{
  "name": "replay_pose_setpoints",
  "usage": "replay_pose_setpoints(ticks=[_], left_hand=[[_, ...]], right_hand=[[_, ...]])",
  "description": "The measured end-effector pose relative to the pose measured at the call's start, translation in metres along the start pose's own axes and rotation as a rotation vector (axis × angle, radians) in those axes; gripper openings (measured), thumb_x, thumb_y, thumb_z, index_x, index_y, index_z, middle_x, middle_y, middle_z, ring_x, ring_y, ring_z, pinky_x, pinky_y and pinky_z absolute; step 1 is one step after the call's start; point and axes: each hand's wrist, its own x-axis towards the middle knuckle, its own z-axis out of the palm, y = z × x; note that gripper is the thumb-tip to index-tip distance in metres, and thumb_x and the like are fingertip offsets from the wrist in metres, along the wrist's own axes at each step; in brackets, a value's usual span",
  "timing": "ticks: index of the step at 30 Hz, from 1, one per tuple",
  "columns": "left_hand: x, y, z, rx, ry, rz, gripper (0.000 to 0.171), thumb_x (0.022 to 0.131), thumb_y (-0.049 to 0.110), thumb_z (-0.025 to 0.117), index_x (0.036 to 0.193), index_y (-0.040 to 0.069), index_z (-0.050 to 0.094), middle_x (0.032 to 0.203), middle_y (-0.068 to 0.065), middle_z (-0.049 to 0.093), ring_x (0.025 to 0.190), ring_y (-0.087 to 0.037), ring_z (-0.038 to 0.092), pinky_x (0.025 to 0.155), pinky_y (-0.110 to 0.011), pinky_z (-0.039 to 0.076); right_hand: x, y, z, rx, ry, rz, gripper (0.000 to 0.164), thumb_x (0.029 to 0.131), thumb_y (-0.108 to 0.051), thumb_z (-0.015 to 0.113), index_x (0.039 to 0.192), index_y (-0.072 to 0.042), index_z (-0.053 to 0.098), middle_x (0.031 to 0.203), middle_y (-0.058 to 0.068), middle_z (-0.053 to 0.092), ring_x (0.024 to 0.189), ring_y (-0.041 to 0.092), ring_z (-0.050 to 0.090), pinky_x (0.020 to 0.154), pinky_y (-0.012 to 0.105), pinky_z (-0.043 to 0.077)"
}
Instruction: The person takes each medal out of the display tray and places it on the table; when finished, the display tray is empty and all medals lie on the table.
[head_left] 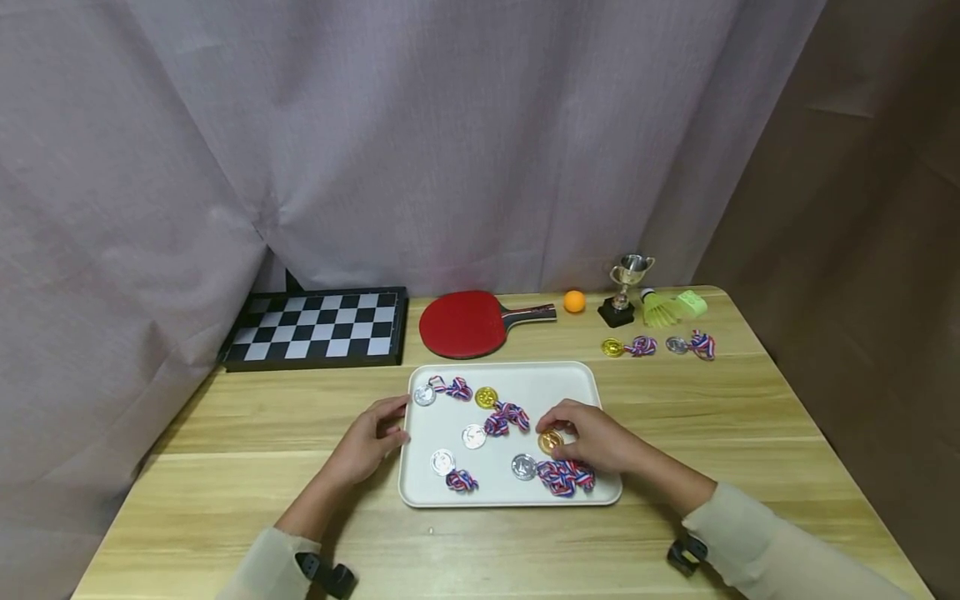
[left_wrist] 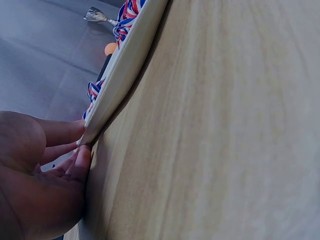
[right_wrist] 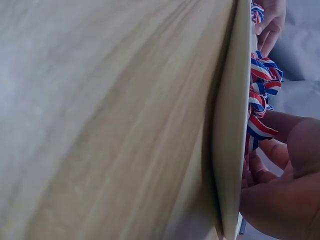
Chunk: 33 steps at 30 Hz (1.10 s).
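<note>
A white rectangular tray (head_left: 510, 498) lies on the wooden table, with several ribboned medals on it. My left hand (head_left: 365, 442) holds the tray's left edge, its thumb and curved fingers against the rim in the left wrist view. Over the tray's right part, my right hand (head_left: 592, 435) pinches a gold medal (head_left: 551, 442) between thumb and forefinger. Just below lie a silver medal (head_left: 523, 467) and bunched striped ribbons (head_left: 566, 479). Another gold medal (head_left: 486, 397) and silver medals (head_left: 424, 395) sit farther left. The right wrist view hides the pinched medal behind ribbons and fingers.
A checkered board (head_left: 318, 327), a red table tennis paddle (head_left: 463, 325) and an orange ball (head_left: 574, 302) line the back. To their right stand a small trophy cup (head_left: 631, 271) and a yellow shuttlecock (head_left: 660, 308), with a gold medal (head_left: 612, 347) and a silver medal (head_left: 677, 345) in front.
</note>
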Motion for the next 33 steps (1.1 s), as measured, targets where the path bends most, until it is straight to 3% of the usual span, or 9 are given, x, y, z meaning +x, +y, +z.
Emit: replay_pose_setpoints(ticks=[9,15,20,29,33], left_hand=[[-0.001,-0.001,-0.001,0.012,0.004,-0.005,0.058,0.092,-0.011,0.067,0.148,-0.002,0.052,0.147,-0.021,0.053,0.129,-0.035,0.056,0.104,-0.037,0.055],[-0.001,-0.001,0.0,0.012,0.006,0.0,0.058,0.092,-0.011,0.067,0.148,-0.002,0.052,0.147,-0.02,0.053,0.129,-0.034,0.056,0.104,-0.035,0.055],[0.0,-0.001,0.0,0.011,0.002,0.001,0.058,0.093,-0.01,0.067,0.148,-0.002,0.052,0.147,-0.02,0.053,0.129,-0.035,0.056,0.105,-0.039,0.054],[0.0,-0.001,0.001,0.017,0.002,0.003,0.058,0.092,-0.011,0.067,0.148,-0.002,0.052,0.146,-0.02,0.053,0.129,-0.035,0.056,0.105,-0.038,0.055],[0.0,-0.002,0.001,0.016,0.006,0.0,0.058,0.092,-0.011,0.067,0.148,-0.002,0.052,0.146,-0.021,0.054,0.128,-0.034,0.057,0.104,-0.036,0.055]], right_hand=[[0.001,-0.002,-0.001,0.068,-0.059,0.019,0.03,0.084,-0.002,0.08,0.109,-0.015,0.069,0.108,-0.003,0.062,0.106,0.016,0.059,0.101,0.035,0.053],[0.004,-0.004,-0.005,0.112,-0.087,-0.009,0.026,0.084,0.003,0.078,0.104,-0.011,0.07,0.098,-0.001,0.061,0.094,0.013,0.056,0.088,0.026,0.053],[0.008,-0.006,-0.011,0.214,-0.105,0.057,0.018,0.088,0.003,0.074,0.104,-0.004,0.07,0.09,0.002,0.061,0.084,0.016,0.054,0.074,0.022,0.049],[0.002,-0.005,-0.028,0.469,-0.004,0.165,0.027,0.091,0.0,0.071,0.114,0.012,0.064,0.096,0.012,0.069,0.086,0.017,0.065,0.074,0.024,0.059],[-0.005,-0.003,-0.043,0.572,0.043,0.171,0.035,0.094,-0.002,0.071,0.12,0.016,0.059,0.098,0.008,0.07,0.089,0.014,0.067,0.077,0.024,0.059]])
